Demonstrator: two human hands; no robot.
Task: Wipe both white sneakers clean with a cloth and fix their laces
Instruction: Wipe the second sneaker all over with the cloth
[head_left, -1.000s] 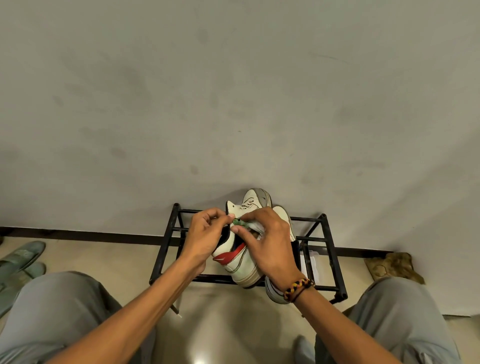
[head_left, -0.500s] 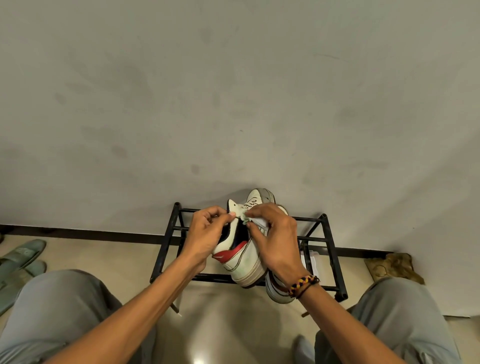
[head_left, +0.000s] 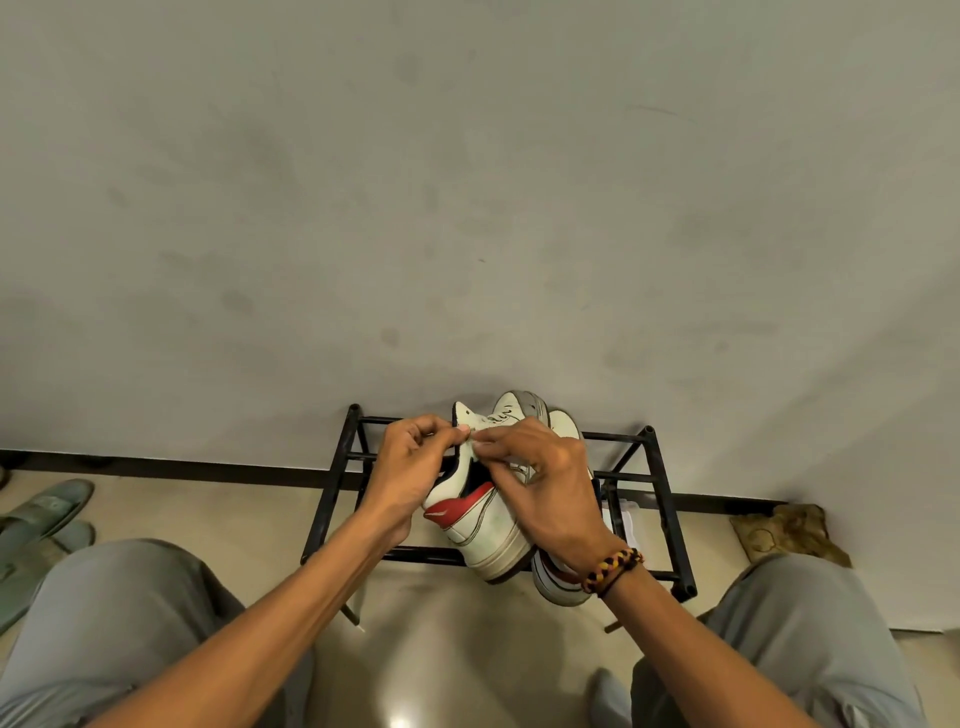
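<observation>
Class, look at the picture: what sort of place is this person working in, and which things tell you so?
Probably a home entryway or hallway corner: a low black metal shoe rack stands against a plain wall, and green slippers lie on the tiled floor.

Two white sneakers (head_left: 488, 525) — one black rack (head_left: 652, 467), two green slippers (head_left: 41, 514), two hands (head_left: 545, 483).

A home, most likely an entryway or hall corner. Low black metal shoe rack (head_left: 670, 499) set against a plain grey wall (head_left: 467, 182) with a dark skirting board (head_left: 171, 464). Pale glossy floor (head_left: 457, 649). Green slippers (head_left: 39, 512) lie near the rack's left end; a crumpled brown rag (head_left: 789, 535) lies past its right end.
</observation>
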